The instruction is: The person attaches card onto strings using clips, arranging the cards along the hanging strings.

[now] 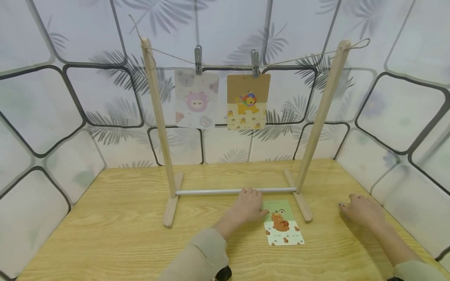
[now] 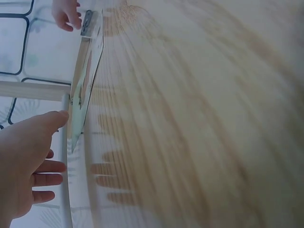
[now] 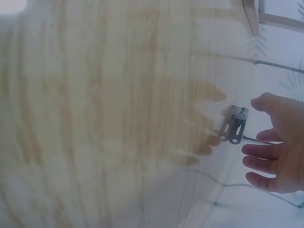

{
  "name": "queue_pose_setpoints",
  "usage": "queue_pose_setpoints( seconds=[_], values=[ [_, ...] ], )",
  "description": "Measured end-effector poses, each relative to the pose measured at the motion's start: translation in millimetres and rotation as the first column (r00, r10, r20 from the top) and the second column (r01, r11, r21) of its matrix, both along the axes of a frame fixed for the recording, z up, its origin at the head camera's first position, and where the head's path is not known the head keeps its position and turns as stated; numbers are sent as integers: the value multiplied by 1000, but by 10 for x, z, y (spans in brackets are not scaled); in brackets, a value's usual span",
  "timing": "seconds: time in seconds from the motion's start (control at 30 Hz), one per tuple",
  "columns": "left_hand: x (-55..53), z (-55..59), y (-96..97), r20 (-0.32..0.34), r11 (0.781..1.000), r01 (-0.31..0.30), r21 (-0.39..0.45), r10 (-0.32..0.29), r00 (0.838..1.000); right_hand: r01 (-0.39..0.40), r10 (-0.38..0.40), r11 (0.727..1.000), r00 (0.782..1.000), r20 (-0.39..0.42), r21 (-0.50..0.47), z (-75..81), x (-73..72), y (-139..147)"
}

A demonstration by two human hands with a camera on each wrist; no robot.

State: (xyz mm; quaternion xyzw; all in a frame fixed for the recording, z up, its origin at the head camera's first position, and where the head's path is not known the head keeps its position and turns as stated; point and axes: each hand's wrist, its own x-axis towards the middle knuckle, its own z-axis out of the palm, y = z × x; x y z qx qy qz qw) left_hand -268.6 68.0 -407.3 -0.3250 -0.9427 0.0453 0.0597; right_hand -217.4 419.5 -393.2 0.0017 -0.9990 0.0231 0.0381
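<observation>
A green and white card (image 1: 285, 224) with a brown bear picture lies on the table. My left hand (image 1: 249, 205) hovers by its upper left edge, close to the white crossbar (image 1: 211, 192); in the left wrist view the fingers are loosely extended, with the thumb (image 2: 57, 118) near the card (image 2: 80, 111) and nothing gripped. Over the table's right side is my right hand (image 1: 363, 210), its fingers relaxed. The right wrist view has a grey metal clip (image 3: 239, 124) on the table just beyond that hand's fingertips; in the head view the hand hides this clip.
A wooden stand with a left post (image 1: 159, 121) and right post (image 1: 321, 117) carries a string (image 1: 288, 62). Two grey clips hang a pale card (image 1: 197, 100) with a pink animal and a lion card (image 1: 247, 109). Patterned fabric walls (image 1: 404, 113) surround the table.
</observation>
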Motion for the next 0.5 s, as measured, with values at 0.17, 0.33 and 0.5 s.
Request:
queue_pose_setpoints(
  seconds=[0.17,0.33,0.5],
  values=[
    [6,-14,47,26,1000,-4,-27,5,1000,-9,9,1000,1000,15,-4,3,14,-1],
    [14,-23,73,35,1000,-2,-30,3,999,-17,19,1000,997,70,-25,7,26,6],
    [8,-49,97,35,999,8,-50,-6,999,-18,23,998,994,105,-53,-12,36,8]
  ],
)
